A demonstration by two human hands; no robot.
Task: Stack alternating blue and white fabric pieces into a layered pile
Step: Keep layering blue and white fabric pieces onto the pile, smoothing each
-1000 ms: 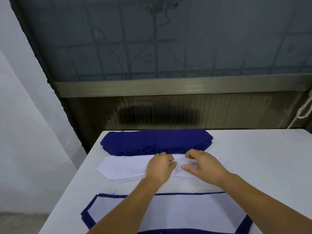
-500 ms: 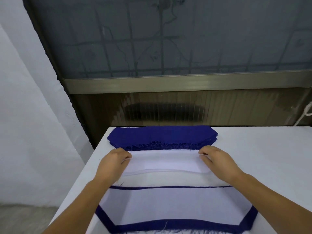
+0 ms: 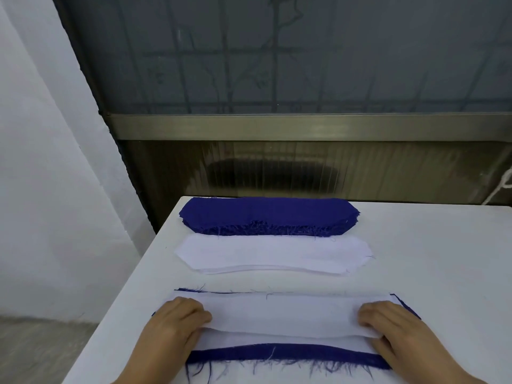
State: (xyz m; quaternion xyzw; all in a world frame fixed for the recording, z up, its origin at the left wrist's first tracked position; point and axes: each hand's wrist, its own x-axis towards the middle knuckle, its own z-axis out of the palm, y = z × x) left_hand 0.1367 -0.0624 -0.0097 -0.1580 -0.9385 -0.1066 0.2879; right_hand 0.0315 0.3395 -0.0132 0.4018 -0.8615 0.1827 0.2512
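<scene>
On the white bench point(image 3: 415, 273), close to its near edge, the left hand point(image 3: 169, 331) and the right hand point(image 3: 399, 333) hold 1 white fabric piece point(image 3: 279, 314) by its 2 short ends. Each hand's fingers curl over the top of the cloth, pinching its end; the thumbs are hidden below, so the underside of the grip cannot be seen. The piece stretches between the hands and lies over the layered pile point(image 3: 277, 353), whose top visible layer is white and whose blue layer shows as a frayed band along the near side, a thin line along the far side and slivers at both ends. The near edge of the held piece is slightly raised above the white layer beneath it.

Farther back, toward the middle of the bench near its left edge, sits a stack of white pieces point(image 3: 273, 253) with clipped corners. Just behind it, touching or nearly touching its far side, a thicker stack of blue pieces point(image 3: 266, 216) lies along the bench's far edge, its near side ragged with loose threads. Behind the bench stands a dark ribbed panel point(image 3: 304, 173) under a metal rail point(image 3: 304, 127), with a white wall point(image 3: 41, 162) to the left.
</scene>
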